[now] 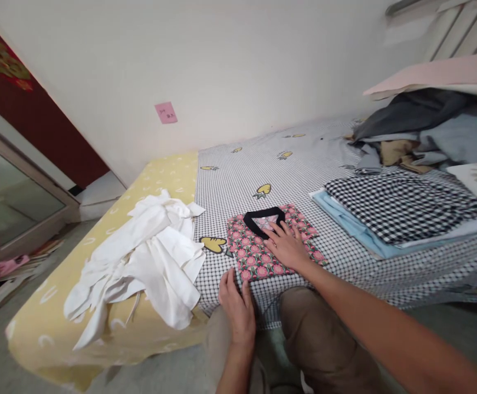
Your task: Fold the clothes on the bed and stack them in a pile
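Observation:
A pink floral shirt (254, 249) with a black collar lies folded into a flat rectangle near the bed's front edge. My right hand (287, 244) rests flat on it just below the collar, fingers spread. At the shirt's lower left corner is my left hand (237, 301), its fingers stretched out and apart over the bed edge, holding nothing. To the left, a crumpled white garment (156, 257) spreads across the yellow part of the bed cover.
Folded clothes with a black-and-white checked piece (402, 205) on top lie at the right. Behind them rises a heap of dark and grey clothes (419, 120). The checked bed sheet (238, 186) reaches the white wall (263, 65), which bears a pink note (166, 113).

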Motion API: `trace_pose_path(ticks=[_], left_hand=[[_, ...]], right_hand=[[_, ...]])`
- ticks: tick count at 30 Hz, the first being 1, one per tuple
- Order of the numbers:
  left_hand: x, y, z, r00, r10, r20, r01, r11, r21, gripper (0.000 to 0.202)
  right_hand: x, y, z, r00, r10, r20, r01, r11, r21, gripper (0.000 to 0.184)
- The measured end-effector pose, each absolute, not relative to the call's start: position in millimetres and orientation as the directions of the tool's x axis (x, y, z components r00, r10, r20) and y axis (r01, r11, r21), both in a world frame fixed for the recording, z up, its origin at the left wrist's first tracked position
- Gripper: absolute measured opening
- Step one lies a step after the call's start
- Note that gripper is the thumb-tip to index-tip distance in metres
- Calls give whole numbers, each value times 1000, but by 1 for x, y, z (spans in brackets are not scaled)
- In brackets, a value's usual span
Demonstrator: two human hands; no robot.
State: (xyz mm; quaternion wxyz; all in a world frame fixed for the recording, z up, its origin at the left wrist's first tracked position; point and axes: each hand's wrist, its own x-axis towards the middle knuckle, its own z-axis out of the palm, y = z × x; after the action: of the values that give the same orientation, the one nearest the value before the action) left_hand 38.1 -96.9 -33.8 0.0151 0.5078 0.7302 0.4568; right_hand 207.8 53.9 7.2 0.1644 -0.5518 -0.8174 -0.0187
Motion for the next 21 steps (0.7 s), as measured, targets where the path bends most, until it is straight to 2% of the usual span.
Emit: trace_pose_path(ticks=[6, 11, 15, 21], left_hand=[[39, -98, -31, -470, 779, 416, 743, 95, 663, 41], [37, -101, -27, -456, 776, 436, 702, 13, 712, 33], [35, -102, -24, -397, 803, 445, 688, -60, 723, 33], [33, -103, -21, -281, 886, 368, 727, -53, 684, 36]], right_hand=[[208, 53, 9, -334, 895, 296, 908, 390, -155, 49], [208, 50, 14, -326, 904, 277, 910, 379, -168, 48], [208, 50, 17, -324, 907, 269, 911, 375, -169, 48], [208, 50, 15, -328, 902, 280, 911, 380, -158, 49]])
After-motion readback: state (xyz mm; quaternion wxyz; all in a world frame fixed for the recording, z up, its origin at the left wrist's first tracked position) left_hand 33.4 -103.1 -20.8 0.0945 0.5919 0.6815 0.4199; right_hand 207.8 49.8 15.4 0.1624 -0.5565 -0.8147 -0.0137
